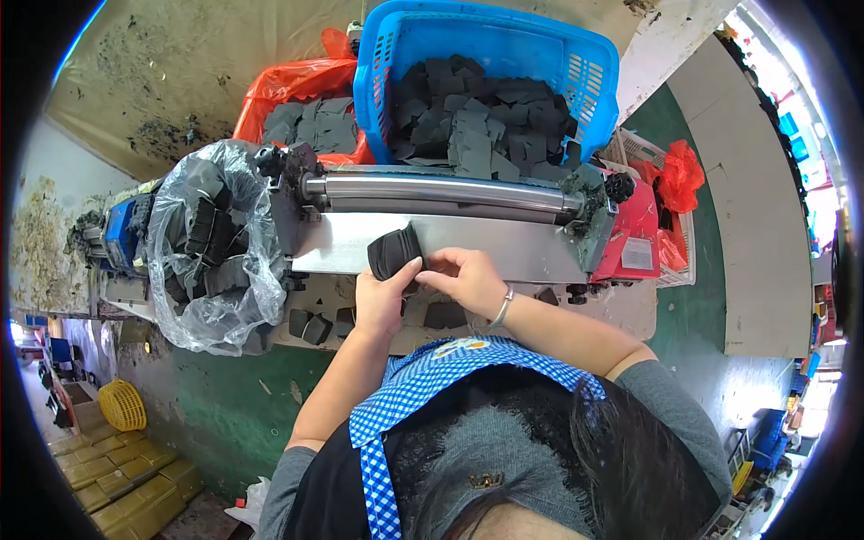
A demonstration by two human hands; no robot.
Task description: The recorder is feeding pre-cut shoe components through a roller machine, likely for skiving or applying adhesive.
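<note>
A stack of black, flat, curved-edge pieces (394,253) is gripped in my left hand (382,299), its thumb pressed along the near side. From the right, my right hand (466,283) reaches to the stack's edge with thumb and fingers pinched together. Whether a single piece sits in that pinch is hidden. Both hands are over the near edge of a flat metal plate (513,252). Just beyond the plate runs a shiny metal roller (441,191), part of a machine with a red end housing (630,236).
Behind the roller, a blue basket (367,85) holds many dark flat pieces, beside a red bag (274,85) of similar ones. Clear plastic bag (171,270) with black stacks stands left. Loose black pieces (445,315) lie below the plate. White crate (688,252) at right.
</note>
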